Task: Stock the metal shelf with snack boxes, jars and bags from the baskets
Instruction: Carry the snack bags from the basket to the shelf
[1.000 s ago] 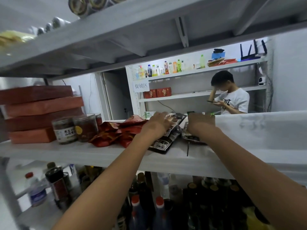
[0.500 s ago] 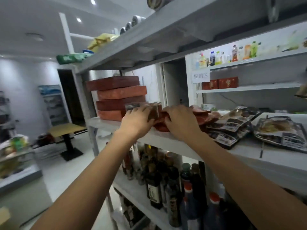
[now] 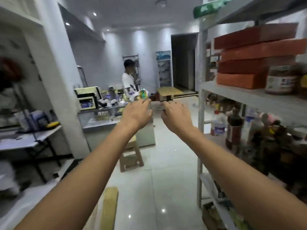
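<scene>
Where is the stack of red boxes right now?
Head view, upper right: the stack of red boxes sits on the metal shelf, directly left of a labelled jar.

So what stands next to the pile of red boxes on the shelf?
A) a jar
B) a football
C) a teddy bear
A: a jar with a label stands on the shelf, right beside the bottom of the stacked red boxes.

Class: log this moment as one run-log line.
left hand: open, empty | right hand: open, empty | red boxes, jar: on shelf
</scene>
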